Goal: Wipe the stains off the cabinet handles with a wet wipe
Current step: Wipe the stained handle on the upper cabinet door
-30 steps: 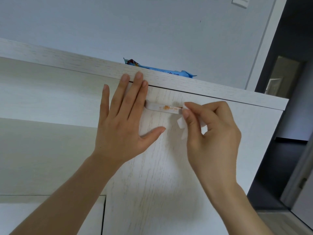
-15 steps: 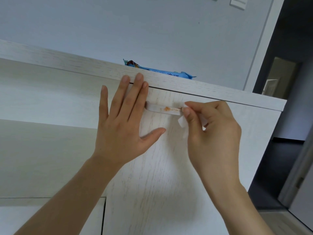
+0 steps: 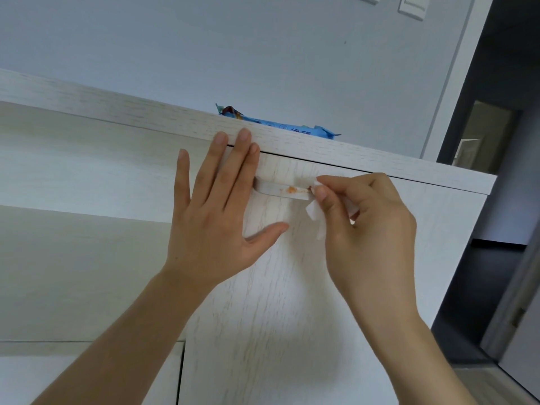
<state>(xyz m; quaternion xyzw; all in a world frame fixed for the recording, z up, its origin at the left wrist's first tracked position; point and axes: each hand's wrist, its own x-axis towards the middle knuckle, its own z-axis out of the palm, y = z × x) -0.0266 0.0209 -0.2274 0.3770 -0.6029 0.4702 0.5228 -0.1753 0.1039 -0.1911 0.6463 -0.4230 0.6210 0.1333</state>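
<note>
Left hand (image 3: 214, 211) flat, right hand (image 3: 365, 226) pinching

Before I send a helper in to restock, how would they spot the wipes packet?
Find the pale wood-grain cabinet against the grey wall. On its top edge, above the stained handle, lies a flat blue wet-wipe packet, the only coloured thing up there.

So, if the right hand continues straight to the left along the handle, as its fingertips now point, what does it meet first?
Most likely the orange stain on the handle. The right hand pinches the wet wipe at the handle's right end; the left hand lies further along.
</note>
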